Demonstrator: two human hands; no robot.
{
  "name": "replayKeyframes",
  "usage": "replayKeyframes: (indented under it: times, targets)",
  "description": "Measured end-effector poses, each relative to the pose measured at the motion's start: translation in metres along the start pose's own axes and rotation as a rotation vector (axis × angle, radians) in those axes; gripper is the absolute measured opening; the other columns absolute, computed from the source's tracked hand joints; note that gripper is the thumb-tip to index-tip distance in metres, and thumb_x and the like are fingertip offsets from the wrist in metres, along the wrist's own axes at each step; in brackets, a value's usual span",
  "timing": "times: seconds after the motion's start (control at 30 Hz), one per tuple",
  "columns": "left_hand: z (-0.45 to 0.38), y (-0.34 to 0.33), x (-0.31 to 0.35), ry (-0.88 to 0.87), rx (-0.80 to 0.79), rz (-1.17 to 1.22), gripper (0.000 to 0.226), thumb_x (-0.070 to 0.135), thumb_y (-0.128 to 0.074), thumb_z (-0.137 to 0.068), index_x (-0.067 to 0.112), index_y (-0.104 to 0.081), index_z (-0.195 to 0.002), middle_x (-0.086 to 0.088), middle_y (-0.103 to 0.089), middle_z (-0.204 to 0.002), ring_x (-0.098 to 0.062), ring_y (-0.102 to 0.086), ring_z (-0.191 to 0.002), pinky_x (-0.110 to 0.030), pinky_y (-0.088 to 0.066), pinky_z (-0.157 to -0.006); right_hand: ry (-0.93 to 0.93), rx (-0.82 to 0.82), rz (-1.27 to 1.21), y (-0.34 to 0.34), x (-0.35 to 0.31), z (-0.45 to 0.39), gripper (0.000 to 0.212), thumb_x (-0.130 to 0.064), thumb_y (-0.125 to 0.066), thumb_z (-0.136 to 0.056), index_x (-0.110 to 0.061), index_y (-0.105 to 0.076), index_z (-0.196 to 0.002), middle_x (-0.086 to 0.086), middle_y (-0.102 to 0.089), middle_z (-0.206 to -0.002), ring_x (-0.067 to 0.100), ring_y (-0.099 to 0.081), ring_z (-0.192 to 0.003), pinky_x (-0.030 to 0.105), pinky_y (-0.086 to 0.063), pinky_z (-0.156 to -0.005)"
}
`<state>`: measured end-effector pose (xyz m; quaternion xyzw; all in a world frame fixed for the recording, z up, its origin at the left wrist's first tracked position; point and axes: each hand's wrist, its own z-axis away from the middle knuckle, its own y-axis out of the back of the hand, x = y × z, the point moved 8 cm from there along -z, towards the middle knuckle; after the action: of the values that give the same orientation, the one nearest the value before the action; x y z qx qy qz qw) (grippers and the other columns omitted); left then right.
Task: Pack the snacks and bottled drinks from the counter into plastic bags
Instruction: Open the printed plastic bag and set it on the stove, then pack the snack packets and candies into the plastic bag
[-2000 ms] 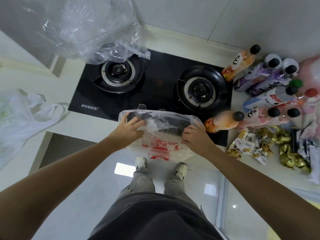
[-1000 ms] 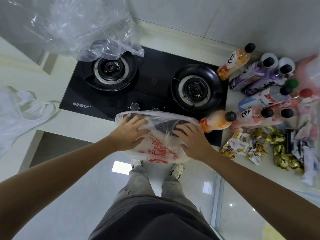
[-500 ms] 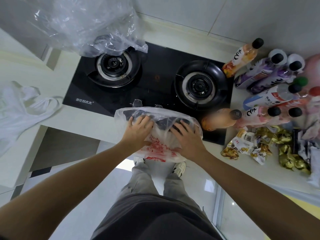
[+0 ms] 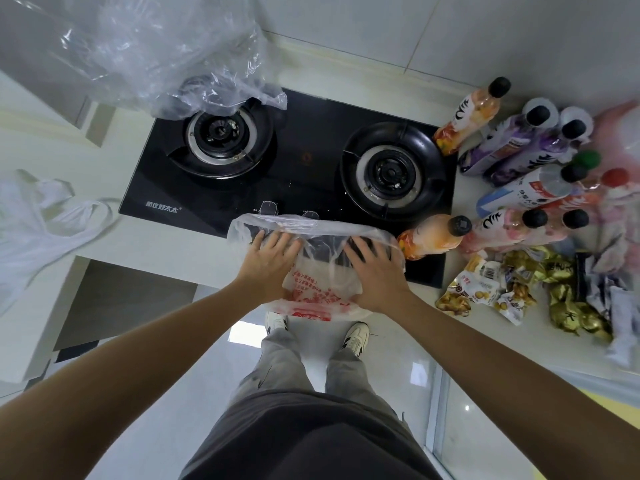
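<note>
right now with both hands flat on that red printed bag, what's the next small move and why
Probably pull the mouth of the red-printed bag open. The left hand and right hand lie spread on it with straight fingers at the counter edge, and it looks flat with nothing in it. The nearest orange bottle stands just right of the right hand, ready to go in once the bag gapes.

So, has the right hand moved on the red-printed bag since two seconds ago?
Yes. The right hand gripped the bag's right edge near the orange bottle; now it lies flat, shifted left, away from that bottle.
</note>
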<state>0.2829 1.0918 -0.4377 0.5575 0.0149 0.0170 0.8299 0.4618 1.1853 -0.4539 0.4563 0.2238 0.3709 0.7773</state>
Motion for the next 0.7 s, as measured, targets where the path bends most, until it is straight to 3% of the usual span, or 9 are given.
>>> replayKeyframes:
  times: [0.13, 0.3, 0.53, 0.7]
  targets:
    - [0.006, 0.011, 0.003, -0.006, 0.038, -0.014, 0.109, 0.073, -0.077, -0.068, 0.020, -0.030, -0.151, -0.011, -0.040, -0.153, -0.033, -0.037, -0.143, -0.051, -0.026, -0.123, 0.005, 0.073, 0.017, 0.015, -0.005, 0.007, 0.107, -0.062, -0.079, -0.071, -0.026, -0.029, -0.159, 0.002, -0.024, -0.168, 0.029, -0.023, -0.153, 0.059, -0.024, -0.120]
    - [0.017, 0.026, 0.005, -0.020, 0.071, 0.030, 0.093, 0.068, -0.066, -0.084, 0.021, -0.030, -0.156, -0.012, -0.031, -0.163, -0.032, -0.029, -0.151, -0.049, -0.024, -0.124, 0.001, 0.239, -0.011, 0.036, -0.015, 0.028, 0.080, -0.040, -0.077, -0.074, -0.025, -0.048, -0.147, 0.001, -0.043, -0.157, 0.028, -0.039, -0.142, 0.052, -0.035, -0.110]
    - [0.027, 0.055, 0.018, -0.068, 0.148, 0.080, 0.082, 0.060, -0.069, -0.086, 0.019, -0.041, -0.152, -0.009, -0.043, -0.158, -0.029, -0.040, -0.146, -0.046, -0.030, -0.120, -0.061, 0.444, -0.119, 0.066, -0.014, 0.058, 0.056, -0.032, -0.062, -0.084, -0.021, -0.056, -0.138, -0.002, -0.056, -0.138, 0.027, -0.051, -0.124, 0.045, -0.035, -0.109]
    - [0.030, 0.070, 0.038, -0.114, 0.201, 0.099, 0.077, 0.058, -0.068, -0.086, 0.017, -0.047, -0.148, -0.010, -0.051, -0.148, -0.030, -0.048, -0.138, -0.045, -0.039, -0.114, -0.063, 0.518, -0.235, 0.069, -0.004, 0.081, 0.050, -0.026, -0.060, -0.087, -0.022, -0.059, -0.136, -0.002, -0.058, -0.134, 0.024, -0.049, -0.130, 0.043, -0.041, -0.102]
